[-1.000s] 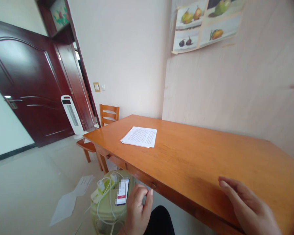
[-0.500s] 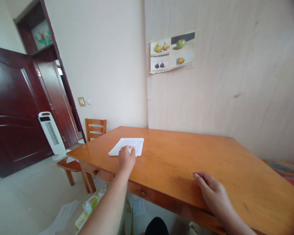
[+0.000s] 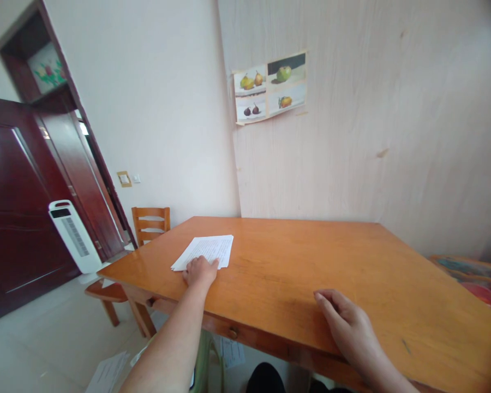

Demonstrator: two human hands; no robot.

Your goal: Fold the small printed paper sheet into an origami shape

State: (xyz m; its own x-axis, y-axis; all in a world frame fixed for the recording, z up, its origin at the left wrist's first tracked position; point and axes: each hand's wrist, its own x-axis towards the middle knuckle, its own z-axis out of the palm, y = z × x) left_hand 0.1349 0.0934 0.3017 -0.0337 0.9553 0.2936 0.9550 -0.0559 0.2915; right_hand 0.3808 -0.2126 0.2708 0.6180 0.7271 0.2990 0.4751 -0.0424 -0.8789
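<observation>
A thin stack of white papers with lines of writing lies at the left part of the wooden table. Over the near edge of that stack rests my left hand, palm down. Its thumb is spread to the right, apart from the fingers, whose tips lie on or just above the top sheet; I cannot tell whether they press on it. My right hand rests on its side near the table's front edge, with fingers curled and thumb tip against the index finger. Nothing shows in it.
Left of the table stand a wooden chair and a white upright heater or fan by a dark red door. Loose papers lie on the floor. A fruit picture hangs on the wall. Drawers run under the tabletop.
The camera view has turned slightly to the right. My left hand has lowered and flattened at the near edge of the papers. My right hand keeps its curled pose.
</observation>
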